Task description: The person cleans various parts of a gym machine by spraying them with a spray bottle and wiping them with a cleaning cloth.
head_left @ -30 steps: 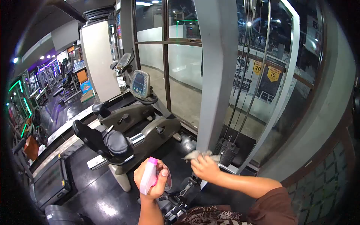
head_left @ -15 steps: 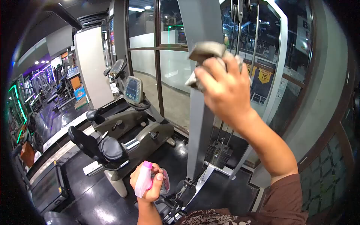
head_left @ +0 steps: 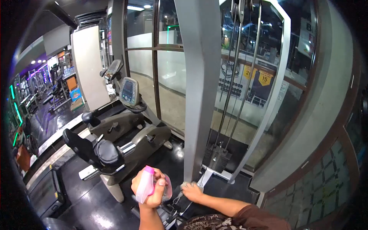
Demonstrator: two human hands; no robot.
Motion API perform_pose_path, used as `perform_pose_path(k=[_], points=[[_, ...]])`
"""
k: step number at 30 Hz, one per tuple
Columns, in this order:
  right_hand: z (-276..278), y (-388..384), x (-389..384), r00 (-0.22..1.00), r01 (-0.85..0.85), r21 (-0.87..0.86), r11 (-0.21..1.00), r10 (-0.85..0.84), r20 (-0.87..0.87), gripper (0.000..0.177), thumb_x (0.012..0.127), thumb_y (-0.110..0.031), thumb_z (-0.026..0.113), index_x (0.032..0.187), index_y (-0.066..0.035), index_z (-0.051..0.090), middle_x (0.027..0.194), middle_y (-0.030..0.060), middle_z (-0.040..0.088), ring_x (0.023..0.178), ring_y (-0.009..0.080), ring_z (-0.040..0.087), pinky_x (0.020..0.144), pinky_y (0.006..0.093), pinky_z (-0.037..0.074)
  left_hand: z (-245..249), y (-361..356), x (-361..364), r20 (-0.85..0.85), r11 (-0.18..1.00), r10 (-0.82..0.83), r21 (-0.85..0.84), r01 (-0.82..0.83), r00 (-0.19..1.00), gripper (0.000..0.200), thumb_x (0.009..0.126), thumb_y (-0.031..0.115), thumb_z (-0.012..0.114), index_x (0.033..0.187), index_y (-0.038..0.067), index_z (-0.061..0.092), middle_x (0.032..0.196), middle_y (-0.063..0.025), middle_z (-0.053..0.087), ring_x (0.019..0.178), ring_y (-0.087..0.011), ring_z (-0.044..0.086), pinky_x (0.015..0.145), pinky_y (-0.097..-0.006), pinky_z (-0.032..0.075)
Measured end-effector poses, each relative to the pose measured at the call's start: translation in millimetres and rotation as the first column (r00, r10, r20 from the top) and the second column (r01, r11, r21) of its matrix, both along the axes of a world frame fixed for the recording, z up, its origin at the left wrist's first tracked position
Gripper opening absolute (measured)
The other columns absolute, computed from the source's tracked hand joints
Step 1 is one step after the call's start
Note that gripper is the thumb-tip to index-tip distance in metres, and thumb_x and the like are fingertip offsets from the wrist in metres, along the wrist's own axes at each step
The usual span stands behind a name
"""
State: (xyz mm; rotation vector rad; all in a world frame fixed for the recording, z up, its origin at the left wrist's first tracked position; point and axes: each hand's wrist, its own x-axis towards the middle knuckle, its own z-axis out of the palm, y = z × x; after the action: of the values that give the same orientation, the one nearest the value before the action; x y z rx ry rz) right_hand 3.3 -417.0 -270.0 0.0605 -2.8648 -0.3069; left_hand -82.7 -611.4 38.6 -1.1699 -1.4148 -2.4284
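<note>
My left hand (head_left: pixel 152 188) is closed around a spray bottle with a pink-and-white head (head_left: pixel 146 186); part of its clear body shows beyond my fingers. Low down, my right hand (head_left: pixel 193 192) presses against the bottom of the grey upright post (head_left: pixel 201 92) of a cable machine. Its fingers are bent over a greyish cloth (head_left: pixel 184 185), which is mostly hidden under them. A metal clip (head_left: pixel 177 198) hangs just left of that hand.
Behind the post are steel cables and a weight stack (head_left: pixel 218 158). A recumbent exercise bike (head_left: pixel 143 140) stands to the left, near a treadmill (head_left: pixel 46 191). Glass windows (head_left: pixel 168 76) run behind, and a curved wall (head_left: pixel 322 111) rises at right.
My right hand has swept down with the cloth from high on the post to its foot. My left hand keeps its hold on the spray bottle. The view has shifted slightly.
</note>
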Motion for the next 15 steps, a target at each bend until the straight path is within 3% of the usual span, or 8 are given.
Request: perform_pose_path(k=[2,3,5,8,9,11,14,15], points=[[26,-5,-1,0.984,0.045,-0.093,0.995,-0.028,0.175,0.015,0.084,-0.022,0.059,0.087,-0.014,0.073,0.107,0.0014,0.061,0.105,0.0239,0.057,0.081,0.0465,0.048,-5,-9,-8,-0.124,0.996,0.045,-0.068,-0.054,0.991,0.023,0.081,0.012,0.073,0.089,-0.005,0.059,0.076,-0.0132,0.064,0.06,-0.0169,0.064,0.058,-0.0289,0.054],[68,-8,-6,0.98,0.054,-0.197,0.979,-0.014,0.198,0.017,0.085,-0.023,0.06,0.089,-0.014,0.073,0.11,0.0012,0.06,0.107,0.0243,0.056,0.083,0.0462,0.048,-4,-11,-7,-0.088,0.996,0.077,-0.046,-0.081,0.993,0.023,0.081,0.012,0.072,0.089,-0.005,0.059,0.076,-0.0132,0.065,0.061,-0.0164,0.064,0.058,-0.0283,0.054],[168,-9,-14,0.986,-0.135,-0.171,0.976,0.116,-0.12,0.02,0.082,-0.022,0.063,0.099,-0.016,0.072,0.108,0.0021,0.059,0.106,0.0244,0.055,0.081,0.042,0.048,-1,-15,-10,-0.045,0.996,0.084,-0.029,-0.085,0.995,0.023,0.081,0.012,0.072,0.089,-0.005,0.059,0.076,-0.013,0.064,0.06,-0.0164,0.064,0.058,-0.0282,0.054],[363,-21,-15,0.807,-0.28,0.144,0.949,0.314,-0.499,0.023,0.073,-0.02,0.066,0.095,-0.016,0.069,0.093,-0.0022,0.06,0.09,0.02,0.061,0.07,0.0374,0.047,4,-18,-12,-0.004,0.998,0.065,0.01,-0.065,0.998,0.024,0.081,0.01,0.072,0.091,-0.007,0.058,0.077,-0.0146,0.064,0.061,-0.0166,0.064,0.057,-0.0288,0.056],[414,-17,-18,0.696,-0.259,0.313,0.914,0.401,-0.595,0.021,0.078,-0.024,0.063,0.094,-0.014,0.069,0.098,0.0028,0.061,0.092,0.0248,0.059,0.072,0.041,0.05,6,-16,-12,-0.005,0.997,0.062,0.036,-0.062,0.998,0.024,0.081,0.009,0.072,0.091,-0.007,0.058,0.078,-0.0152,0.064,0.062,-0.0167,0.064,0.057,-0.0291,0.056],[526,-21,-28,0.46,-0.082,0.532,0.843,0.505,-0.73,0.014,0.074,-0.022,0.065,0.085,-0.013,0.067,0.097,0.0041,0.062,0.094,0.0256,0.06,0.071,0.0417,0.05,8,-16,-15,-0.012,0.997,0.035,0.066,-0.034,0.999,0.024,0.081,0.008,0.071,0.091,-0.008,0.057,0.08,-0.017,0.063,0.064,-0.0174,0.064,0.057,-0.0301,0.058],[656,-9,-44,0.295,0.079,0.75,0.657,0.703,-0.647,0.006,0.074,-0.016,0.065,0.074,-0.01,0.066,0.094,0.0053,0.061,0.09,0.0271,0.059,0.068,0.0436,0.053,14,-10,-17,-0.025,0.995,0.04,0.089,-0.037,0.999,0.024,0.081,0.009,0.071,0.091,-0.008,0.058,0.079,-0.0163,0.063,0.062,-0.017,0.064,0.057,-0.029,0.057],[677,-9,-42,0.31,0.06,0.768,0.638,0.719,-0.622,0.006,0.079,-0.013,0.064,0.082,-0.008,0.067,0.098,0.0097,0.062,0.092,0.0304,0.059,0.077,0.0423,0.05,16,-8,-18,-0.025,0.995,0.037,0.094,-0.035,0.999,0.024,0.081,0.009,0.071,0.09,-0.008,0.058,0.079,-0.016,0.063,0.062,-0.0169,0.064,0.057,-0.0288,0.057]])
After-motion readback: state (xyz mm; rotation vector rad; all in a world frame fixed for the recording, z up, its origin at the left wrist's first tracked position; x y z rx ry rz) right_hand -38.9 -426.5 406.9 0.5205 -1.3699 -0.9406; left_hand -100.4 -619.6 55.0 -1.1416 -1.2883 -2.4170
